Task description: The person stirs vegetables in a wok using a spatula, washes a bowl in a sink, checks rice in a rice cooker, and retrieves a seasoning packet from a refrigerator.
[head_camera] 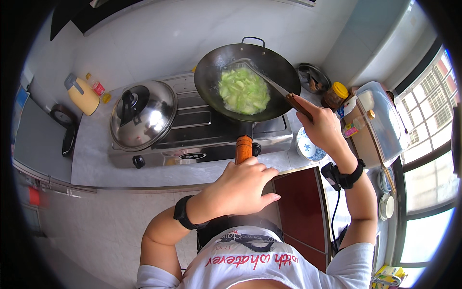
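A dark wok [281, 83] sits over the right burner, with sliced pale green vegetables [243, 90] in bubbling liquid. My right hand [321, 124] grips the wooden handle of a metal spatula [269, 80], index finger laid along it. The spatula's blade end reaches into the wok at the far edge of the vegetables. Over the near end of the wok's orange wooden handle [244, 149] is my left hand [242, 188], fingers spread and not wrapped around it. Whether its fingertips touch the handle is hard to tell.
A domed steel lid [158, 117] rests over the left side of the gas stove [202, 139]. Right of the wok are a blue-and-white bowl [306, 146], a yellow-capped jar [334, 95] and a clear-lidded bin [384, 119]. A yellow kettle [82, 94] stands far left.
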Motion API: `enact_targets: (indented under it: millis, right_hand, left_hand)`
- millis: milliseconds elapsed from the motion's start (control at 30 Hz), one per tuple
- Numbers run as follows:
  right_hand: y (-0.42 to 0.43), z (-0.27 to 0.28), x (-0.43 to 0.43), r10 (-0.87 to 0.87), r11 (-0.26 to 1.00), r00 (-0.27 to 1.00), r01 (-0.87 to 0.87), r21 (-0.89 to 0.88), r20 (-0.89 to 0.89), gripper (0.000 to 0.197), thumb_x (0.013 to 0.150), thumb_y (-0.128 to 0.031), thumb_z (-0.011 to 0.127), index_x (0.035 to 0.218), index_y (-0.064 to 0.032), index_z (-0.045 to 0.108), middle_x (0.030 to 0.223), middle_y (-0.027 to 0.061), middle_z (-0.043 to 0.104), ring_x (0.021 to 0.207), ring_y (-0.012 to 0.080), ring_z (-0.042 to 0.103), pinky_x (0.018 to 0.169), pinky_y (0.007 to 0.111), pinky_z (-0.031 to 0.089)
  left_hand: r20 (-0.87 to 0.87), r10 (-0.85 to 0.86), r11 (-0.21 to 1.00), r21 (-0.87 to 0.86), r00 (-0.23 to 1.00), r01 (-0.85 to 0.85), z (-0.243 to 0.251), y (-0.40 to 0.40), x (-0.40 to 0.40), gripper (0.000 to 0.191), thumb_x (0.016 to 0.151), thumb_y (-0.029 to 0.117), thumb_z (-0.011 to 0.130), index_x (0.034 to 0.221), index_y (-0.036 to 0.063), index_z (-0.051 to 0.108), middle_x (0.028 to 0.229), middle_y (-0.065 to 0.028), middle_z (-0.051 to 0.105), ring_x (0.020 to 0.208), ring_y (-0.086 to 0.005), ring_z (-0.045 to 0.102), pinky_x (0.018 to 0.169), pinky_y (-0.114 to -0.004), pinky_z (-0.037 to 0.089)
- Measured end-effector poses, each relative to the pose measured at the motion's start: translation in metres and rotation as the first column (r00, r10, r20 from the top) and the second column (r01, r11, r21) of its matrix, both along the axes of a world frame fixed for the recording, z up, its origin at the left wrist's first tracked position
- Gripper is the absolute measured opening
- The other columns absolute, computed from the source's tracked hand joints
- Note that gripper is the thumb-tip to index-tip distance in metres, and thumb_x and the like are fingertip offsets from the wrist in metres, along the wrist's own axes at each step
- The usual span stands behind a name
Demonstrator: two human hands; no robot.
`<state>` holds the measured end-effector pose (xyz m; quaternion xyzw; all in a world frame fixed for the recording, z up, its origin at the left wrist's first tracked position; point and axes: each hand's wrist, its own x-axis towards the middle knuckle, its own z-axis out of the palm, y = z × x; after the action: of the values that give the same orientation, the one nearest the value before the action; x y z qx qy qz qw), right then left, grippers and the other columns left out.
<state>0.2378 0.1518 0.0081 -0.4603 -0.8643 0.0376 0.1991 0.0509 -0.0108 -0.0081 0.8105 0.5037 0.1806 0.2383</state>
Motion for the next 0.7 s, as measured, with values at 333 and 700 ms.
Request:
enact_targets:
  millis: [333,700]
  right_hand:
    - [-0.013,-0.006,0.003,-0.055,0.993,0.998,0.058,-0.101,0.034,0.039,0.086,-0.023,0.063,0.124,-0.021,0.061,0.08,0.0172,0.066,0.072,0.0364,0.063,0.065,0.041,0.051]
    - [-0.067,0.055,0.061,-0.032,0.99,0.995,0.044,-0.134,0.091,0.038,0.082,-0.007,0.067,0.12,-0.011,0.064,0.079,0.0189,0.065,0.064,0.0284,0.064,0.063,0.035,0.05]
  left_hand:
    - [-0.006,-0.006,1.0,0.005,1.0,0.006,0.001,0.001,0.0,0.05,0.081,0.039,0.068,0.115,0.0033,0.061,0.096,-0.0136,0.066,0.097,-0.0312,0.059,0.084,-0.04,0.049]
    - [0.002,0.007,1.0,-0.011,1.0,-0.007,0.003,0.0,0.0,0.051,0.081,0.04,0.068,0.115,0.0028,0.061,0.097,-0.0139,0.066,0.096,-0.0319,0.06,0.085,-0.04,0.049]
